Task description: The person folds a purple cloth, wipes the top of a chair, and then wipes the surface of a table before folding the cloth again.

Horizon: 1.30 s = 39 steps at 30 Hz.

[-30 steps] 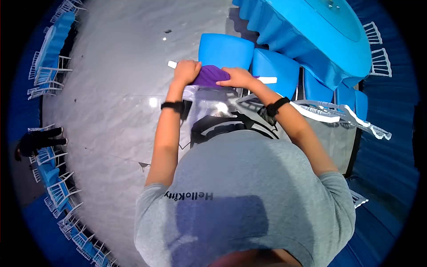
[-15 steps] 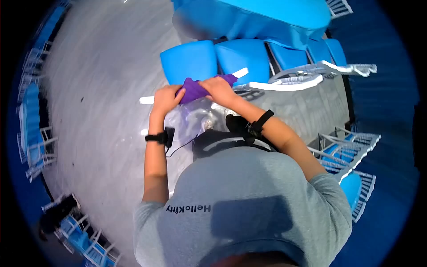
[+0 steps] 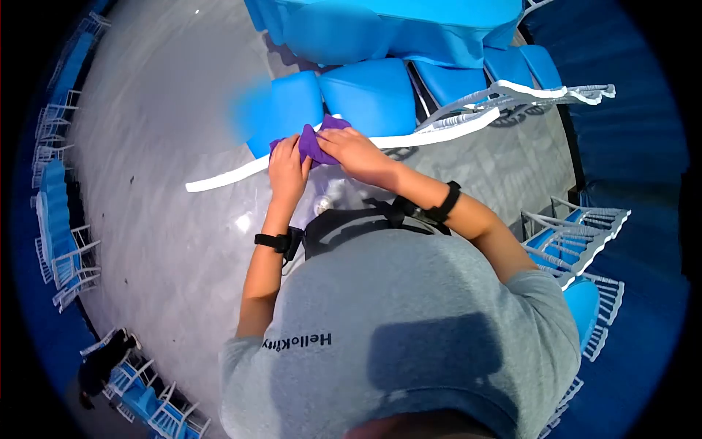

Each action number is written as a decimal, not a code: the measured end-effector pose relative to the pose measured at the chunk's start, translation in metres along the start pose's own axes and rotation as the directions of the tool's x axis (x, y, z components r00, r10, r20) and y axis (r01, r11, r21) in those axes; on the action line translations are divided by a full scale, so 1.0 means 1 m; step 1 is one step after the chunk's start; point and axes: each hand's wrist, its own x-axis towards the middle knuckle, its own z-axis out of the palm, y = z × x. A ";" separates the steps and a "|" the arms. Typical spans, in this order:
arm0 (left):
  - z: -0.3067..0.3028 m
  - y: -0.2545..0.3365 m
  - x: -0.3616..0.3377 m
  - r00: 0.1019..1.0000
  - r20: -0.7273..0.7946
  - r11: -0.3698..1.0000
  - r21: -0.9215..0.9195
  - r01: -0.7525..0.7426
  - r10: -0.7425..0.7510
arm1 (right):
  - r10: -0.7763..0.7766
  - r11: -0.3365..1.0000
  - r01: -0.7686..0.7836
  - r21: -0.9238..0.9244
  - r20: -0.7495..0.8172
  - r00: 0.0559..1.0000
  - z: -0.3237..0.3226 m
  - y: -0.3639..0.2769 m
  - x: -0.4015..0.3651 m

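Observation:
A purple cloth (image 3: 310, 146) is bunched over the white top rail (image 3: 228, 175) of a chair in front of me. My left hand (image 3: 289, 170) is closed on the cloth's left part, its fingers pointing away from me. Opposite it, my right hand (image 3: 360, 156) grips the cloth from the right, fingers bent over it. The cloth and both hands hide the middle of the rail. Just beyond lies that chair's blue seat (image 3: 289, 106).
More blue-seated chairs (image 3: 373, 95) line a table under a blue cloth (image 3: 431, 33). White chairs stand at the right (image 3: 581, 238) and far left (image 3: 62, 252). At the lower left is another person (image 3: 102, 369). Grey flooring (image 3: 157, 219) extends leftward.
Both hands and the cloth have come closer together. More of the white rail shows on the left now, and the view has shifted slightly.

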 end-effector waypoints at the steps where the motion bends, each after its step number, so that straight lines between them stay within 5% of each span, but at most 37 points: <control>1: 0.008 0.021 0.004 1.000 -0.018 0.998 -0.054 -0.013 0.012 | -0.018 1.000 0.018 0.011 -0.025 1.000 -0.027 0.001 -0.013; 4: 0.050 0.083 0.021 0.991 0.122 0.994 0.090 -0.062 0.051 | 0.120 0.969 -0.097 -0.228 0.089 0.989 -0.057 0.049 -0.072; 5: 0.072 0.100 0.021 0.998 0.034 0.997 -0.063 0.055 -0.053 | 0.094 0.974 -0.070 -0.215 0.102 0.990 -0.059 0.070 -0.092; 7: 0.072 0.119 0.023 0.989 0.119 0.996 0.028 0.080 -0.083 | 0.074 0.913 -0.078 -0.401 -0.027 0.997 -0.058 0.098 -0.128; 10: 0.071 0.134 0.036 0.968 0.238 0.987 0.150 0.049 -0.084 | 0.080 0.965 -0.059 -0.257 0.072 0.994 -0.080 0.105 -0.143; 16: 0.062 0.155 0.059 0.944 0.310 0.992 -0.031 0.126 -0.110 | 0.033 0.974 0.006 -0.227 0.168 0.985 -0.076 0.125 -0.107; 18: 0.081 0.138 0.061 0.933 0.291 0.943 -0.190 0.275 -0.213 | 0.201 0.974 -0.228 0.003 0.457 0.867 -0.072 0.143 -0.082; 20: 0.082 0.135 0.073 0.825 0.470 0.918 -0.070 0.391 -0.315 | 0.193 0.899 -0.401 0.179 0.658 0.728 -0.065 0.170 -0.062; 22: 0.091 0.129 0.083 0.831 0.435 0.905 -0.076 0.419 -0.348 | 0.225 0.737 -0.627 0.251 0.784 0.578 -0.063 0.192 -0.060; 24: 0.104 0.128 0.091 0.840 0.382 0.887 -0.099 0.451 -0.385 | -0.034 0.356 -0.851 0.385 0.916 0.400 -0.054 0.213 -0.076; 26: 0.110 0.126 0.094 0.812 0.217 0.830 -0.010 0.557 -0.542 | 0.004 0.511 -0.788 0.344 0.915 0.403 -0.061 0.211 -0.071; 28: 0.106 0.131 0.088 0.840 0.178 0.851 -0.033 0.525 -0.512 | 0.061 0.831 -0.488 0.266 0.829 0.555 -0.025 0.238 -0.066; 29: 0.098 0.139 0.082 0.837 0.192 0.849 -0.039 0.528 -0.512 | 0.158 0.875 -0.460 0.154 0.805 0.571 -0.002 0.256 -0.062; 31: 0.092 0.142 0.077 0.831 0.192 0.839 -0.060 0.541 -0.522 | 0.171 0.833 -0.511 0.215 0.777 0.605 -0.031 0.229 -0.064; 34: 0.095 0.142 0.057 0.964 -0.035 0.965 -0.044 0.260 -0.262 | 0.178 0.765 -0.594 0.251 0.803 0.569 -0.070 0.200 -0.075; 36: 0.099 0.143 0.046 0.959 -0.166 0.973 -0.051 0.224 -0.230 | -0.202 0.879 -0.026 0.476 0.422 0.884 -0.086 0.186 -0.090; 38: 0.101 0.144 0.036 0.949 -0.237 0.978 -0.072 0.196 -0.207 | -0.153 0.929 -0.055 0.365 0.517 0.842 -0.096 0.177 -0.092; 39: 0.101 0.144 0.033 0.936 -0.305 0.984 -0.082 0.160 -0.178 | -0.155 0.948 0.016 0.318 0.418 0.895 -0.099 0.170 -0.093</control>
